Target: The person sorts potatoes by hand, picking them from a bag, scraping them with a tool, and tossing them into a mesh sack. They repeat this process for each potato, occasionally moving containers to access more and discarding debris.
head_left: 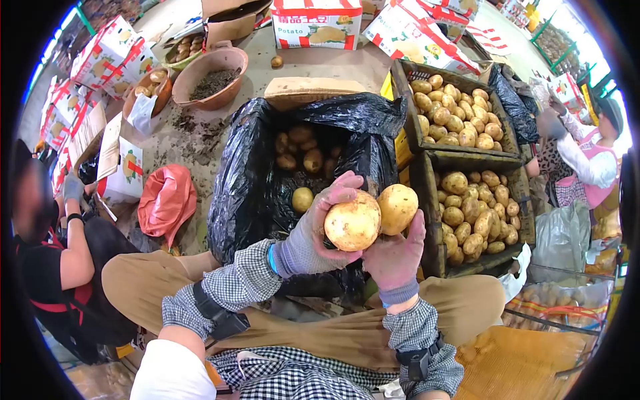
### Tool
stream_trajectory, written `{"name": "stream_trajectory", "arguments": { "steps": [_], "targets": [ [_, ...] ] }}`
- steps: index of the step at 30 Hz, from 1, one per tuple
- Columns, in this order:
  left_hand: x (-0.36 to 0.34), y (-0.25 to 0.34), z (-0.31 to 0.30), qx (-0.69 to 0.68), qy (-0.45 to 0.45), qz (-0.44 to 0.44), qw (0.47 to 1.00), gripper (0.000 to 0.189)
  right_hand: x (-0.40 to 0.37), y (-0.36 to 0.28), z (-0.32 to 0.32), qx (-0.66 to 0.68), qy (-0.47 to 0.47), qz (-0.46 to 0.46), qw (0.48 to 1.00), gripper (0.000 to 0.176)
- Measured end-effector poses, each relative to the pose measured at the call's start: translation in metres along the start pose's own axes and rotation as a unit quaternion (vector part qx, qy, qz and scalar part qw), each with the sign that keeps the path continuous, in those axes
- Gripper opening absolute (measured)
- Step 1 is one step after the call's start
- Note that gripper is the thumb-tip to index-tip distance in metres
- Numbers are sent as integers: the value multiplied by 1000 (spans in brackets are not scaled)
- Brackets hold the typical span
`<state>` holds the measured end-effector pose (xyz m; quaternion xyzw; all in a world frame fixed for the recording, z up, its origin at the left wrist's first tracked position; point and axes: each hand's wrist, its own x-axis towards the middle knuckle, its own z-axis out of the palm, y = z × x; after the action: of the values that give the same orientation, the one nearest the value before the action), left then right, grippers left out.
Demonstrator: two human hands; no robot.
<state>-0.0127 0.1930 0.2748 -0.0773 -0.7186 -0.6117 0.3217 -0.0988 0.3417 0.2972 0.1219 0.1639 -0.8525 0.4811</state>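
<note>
Both of my hands are gloved and raised over the front of a box lined with black plastic (pixel 233 190). My left hand (pixel 317 223) is wrapped round a large potato (pixel 353 221). Against it, on the right, is a second potato (pixel 398 208), which my right hand (pixel 395 257) grips from below and the right side. Several potatoes (pixel 312 160) lie deep inside the lined box, and a single one (pixel 302 199) rests nearer my left hand. To the right stand two crates full of potatoes, a far one (pixel 460 151) and a near one (pixel 437 257).
A red sack (pixel 167 203) and a clay-coloured basin of soil (pixel 212 79) stand left. Printed cartons (pixel 317 27) are at the back. One person (pixel 73 260) sits at the left, another (pixel 593 157) at the right. A clear plastic bag (pixel 563 237) lies right.
</note>
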Motion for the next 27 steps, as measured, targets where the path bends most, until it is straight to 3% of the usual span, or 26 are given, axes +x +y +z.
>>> {"name": "stream_trajectory", "arguments": {
  "steps": [2, 4, 6, 8, 10, 12, 16, 18, 20, 23, 25, 26, 27],
  "targets": [
    [-5, 5, 2, -35, 11, -46, 998, 90, -2, -1, -3, -9, -3, -18, 1000, 64],
    [-5, 16, -6, 198, -10, -58, 978, 96, -2, -3, -7, -79, -5, -98, 992, 63],
    [-11, 12, -5, 180, -12, -71, 981, 96, -3, -4, -6, -59, 5, -112, 992, 60],
    [-13, 12, 2, -85, 43, -207, 974, 91, -5, -6, -7, -97, -24, -145, 984, 57],
    [-12, 20, 6, -101, 48, -205, 972, 86, -8, -5, -5, -109, -20, -148, 983, 56],
    [-10, 28, 9, -215, 65, -265, 938, 77, -10, -4, -5, -118, -15, -153, 981, 54],
    [-13, 20, 4, -169, 65, -261, 948, 63, -12, -6, -7, -114, -17, -151, 982, 54],
    [-6, 31, -2, -315, 107, -337, 881, 55, -12, -6, -8, -111, -19, -150, 982, 54],
    [-3, 39, 0, -308, 102, -342, 882, 55, -12, -6, -9, -114, -6, -145, 983, 56],
    [-4, 34, 1, -351, 126, -393, 840, 64, -12, -4, -4, -91, -41, -129, 987, 53],
    [-17, 12, 5, -240, 112, -260, 929, 90, -9, -2, -2, -92, -20, -130, 987, 55],
    [-17, 16, 5, -241, 113, -261, 928, 90, -8, -1, -2, -92, 1, -132, 987, 58],
    [-15, 22, 5, -243, 123, -269, 924, 104, -7, -1, -4, -92, 2, -131, 987, 58]
  ]
}}
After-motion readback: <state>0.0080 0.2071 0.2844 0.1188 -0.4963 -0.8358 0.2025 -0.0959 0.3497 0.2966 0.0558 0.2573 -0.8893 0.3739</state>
